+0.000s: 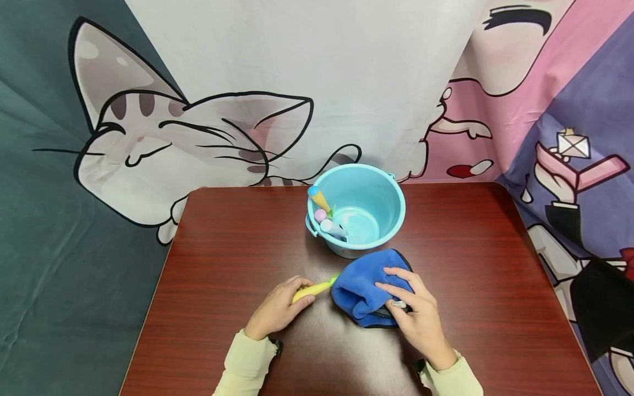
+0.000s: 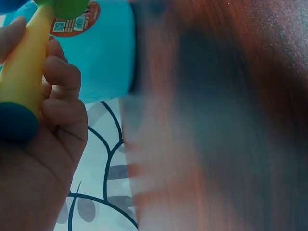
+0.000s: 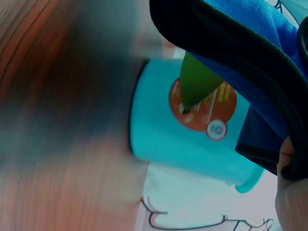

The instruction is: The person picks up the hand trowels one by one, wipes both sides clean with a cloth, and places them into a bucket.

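Note:
My left hand (image 1: 279,308) grips the yellow handle of a toy tool (image 1: 313,290). Its dark blue end cap (image 2: 18,121) and green neck show in the left wrist view. A blue cloth (image 1: 364,283) with black edging covers the tool's far end in the head view. The right hand (image 1: 421,316) pinches this cloth between thumb and fingers, with a small whitish tag (image 1: 398,303) by the thumb. From under the cloth a pointed green head (image 3: 197,79) sticks out in the right wrist view.
Just beyond the cloth stands a light blue bucket (image 1: 383,206). Inside its left side lean a yellow toy handle (image 1: 321,201) with a blue end, a pink knob (image 1: 320,215) and a pale blue piece (image 1: 333,227). A printed curtain (image 1: 223,49) hangs behind the brown table (image 1: 233,231).

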Tool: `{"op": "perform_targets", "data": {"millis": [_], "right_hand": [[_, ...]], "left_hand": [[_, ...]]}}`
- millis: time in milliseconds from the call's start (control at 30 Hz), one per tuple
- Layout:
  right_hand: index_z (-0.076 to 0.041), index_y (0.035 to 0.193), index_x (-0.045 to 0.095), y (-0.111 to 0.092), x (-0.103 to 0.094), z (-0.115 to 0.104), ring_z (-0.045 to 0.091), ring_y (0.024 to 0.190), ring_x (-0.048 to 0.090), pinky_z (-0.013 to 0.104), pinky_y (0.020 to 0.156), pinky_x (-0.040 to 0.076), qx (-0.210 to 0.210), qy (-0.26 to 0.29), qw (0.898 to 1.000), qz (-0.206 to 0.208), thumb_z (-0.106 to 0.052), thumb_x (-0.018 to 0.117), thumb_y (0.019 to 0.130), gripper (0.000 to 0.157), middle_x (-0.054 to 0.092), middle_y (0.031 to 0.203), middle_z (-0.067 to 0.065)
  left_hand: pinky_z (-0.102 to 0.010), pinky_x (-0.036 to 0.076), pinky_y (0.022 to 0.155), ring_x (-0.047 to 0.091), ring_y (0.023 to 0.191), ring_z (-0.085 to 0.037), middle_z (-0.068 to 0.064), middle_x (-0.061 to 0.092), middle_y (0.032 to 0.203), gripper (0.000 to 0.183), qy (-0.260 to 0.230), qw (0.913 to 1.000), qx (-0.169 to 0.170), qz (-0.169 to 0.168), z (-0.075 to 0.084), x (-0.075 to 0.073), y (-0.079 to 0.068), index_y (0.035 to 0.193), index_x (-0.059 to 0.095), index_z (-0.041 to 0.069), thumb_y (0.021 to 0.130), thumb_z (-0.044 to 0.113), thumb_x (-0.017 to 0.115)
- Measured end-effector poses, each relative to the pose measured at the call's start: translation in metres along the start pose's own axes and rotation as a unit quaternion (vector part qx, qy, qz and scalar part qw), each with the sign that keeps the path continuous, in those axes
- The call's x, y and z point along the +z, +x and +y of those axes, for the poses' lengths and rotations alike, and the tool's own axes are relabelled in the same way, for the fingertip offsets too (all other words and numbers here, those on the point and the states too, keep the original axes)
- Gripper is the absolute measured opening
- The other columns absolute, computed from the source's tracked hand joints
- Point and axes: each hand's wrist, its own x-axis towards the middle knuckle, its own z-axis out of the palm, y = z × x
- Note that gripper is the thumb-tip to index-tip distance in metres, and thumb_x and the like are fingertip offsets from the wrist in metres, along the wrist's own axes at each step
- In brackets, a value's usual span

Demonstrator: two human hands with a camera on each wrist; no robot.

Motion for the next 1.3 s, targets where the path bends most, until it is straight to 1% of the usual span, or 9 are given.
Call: {"op": "perform_targets", "data": {"millis": [267,433,500,600,800,900,1000,1167,1300], "right_hand": [[-0.01,0.108,0.078,0.008,0.019,-0.006,0.033,0.117,0.056,0.024,0.105,0.036,-0.014,0.003,1.0,-0.024,0.014,0.069,0.072,0.044,0.063,0.126,0.016],[-0.014,0.112,0.077,0.011,0.026,-0.008,0.03,0.115,0.056,0.024,0.09,0.04,-0.02,-0.011,0.998,-0.055,0.01,0.068,0.077,0.044,0.062,0.131,0.011],[-0.016,0.114,0.076,0.01,0.027,-0.007,0.028,0.115,0.055,0.026,0.085,0.039,-0.014,-0.023,0.997,-0.075,0.009,0.068,0.08,0.043,0.06,0.133,0.009],[-0.015,0.115,0.076,0.008,0.029,-0.005,0.028,0.116,0.054,0.027,0.084,0.04,-0.004,-0.039,0.995,-0.096,0.008,0.07,0.081,0.042,0.06,0.134,0.008],[-0.014,0.115,0.076,0.002,0.029,-0.001,0.028,0.12,0.052,0.03,0.089,0.041,0.032,-0.056,0.991,-0.119,0.008,0.072,0.081,0.04,0.058,0.135,0.007],[-0.014,0.114,0.076,-0.001,0.027,0.002,0.028,0.119,0.053,0.033,0.092,0.042,0.044,-0.069,0.989,-0.121,0.008,0.073,0.081,0.04,0.059,0.134,0.007],[-0.014,0.114,0.076,-0.003,0.023,0.007,0.028,0.117,0.054,0.032,0.089,0.042,0.054,-0.084,0.988,-0.117,0.007,0.072,0.082,0.038,0.059,0.134,0.007],[-0.014,0.113,0.077,-0.006,0.014,0.016,0.029,0.118,0.054,0.032,0.085,0.039,0.068,-0.105,0.987,-0.102,0.006,0.072,0.082,0.037,0.06,0.133,0.008],[-0.012,0.111,0.077,-0.008,0.006,0.022,0.031,0.119,0.054,0.032,0.091,0.038,0.073,-0.119,0.987,-0.084,0.008,0.075,0.078,0.038,0.062,0.131,0.01]], "left_hand": [[-0.027,0.045,0.074,0.052,0.082,-0.005,0.014,0.059,0.106,0.022,0.006,0.9999,0.012,0.0,0.001,0.004,0.001,0.118,0.064,0.02,0.098,0.028,0.067],[-0.026,0.044,0.075,0.051,0.083,-0.006,0.014,0.058,0.106,0.02,0.0,0.9999,0.017,0.0,0.002,0.004,0.002,0.116,0.063,0.019,0.097,0.023,0.068],[-0.025,0.044,0.074,0.051,0.083,-0.006,0.014,0.057,0.104,0.018,-0.004,0.9997,0.023,0.003,0.002,0.004,0.002,0.115,0.063,0.019,0.098,0.025,0.068],[-0.025,0.045,0.075,0.052,0.085,-0.005,0.014,0.058,0.106,0.019,-0.007,0.9993,0.036,0.009,0.001,0.004,0.001,0.115,0.064,0.019,0.098,0.027,0.068],[-0.026,0.045,0.076,0.053,0.088,-0.006,0.012,0.059,0.11,0.023,-0.006,0.9983,0.056,0.018,0.002,0.004,0.001,0.116,0.064,0.017,0.095,0.024,0.071],[-0.026,0.045,0.077,0.052,0.088,-0.005,0.012,0.058,0.11,0.024,0.005,0.9976,0.065,0.025,0.003,0.005,0.001,0.115,0.063,0.017,0.094,0.024,0.072],[-0.026,0.046,0.078,0.053,0.089,-0.004,0.013,0.058,0.11,0.023,0.012,0.9969,0.071,0.032,0.002,0.006,0.001,0.115,0.064,0.018,0.094,0.024,0.072],[-0.025,0.044,0.075,0.051,0.087,-0.004,0.014,0.058,0.109,0.028,0.004,0.9962,0.074,0.046,0.0,0.006,0.0,0.116,0.064,0.019,0.091,0.015,0.076],[-0.024,0.042,0.074,0.049,0.085,-0.004,0.014,0.057,0.109,0.032,0.002,0.9957,0.075,0.055,-0.002,0.005,-0.001,0.116,0.064,0.019,0.089,0.011,0.077]]}}
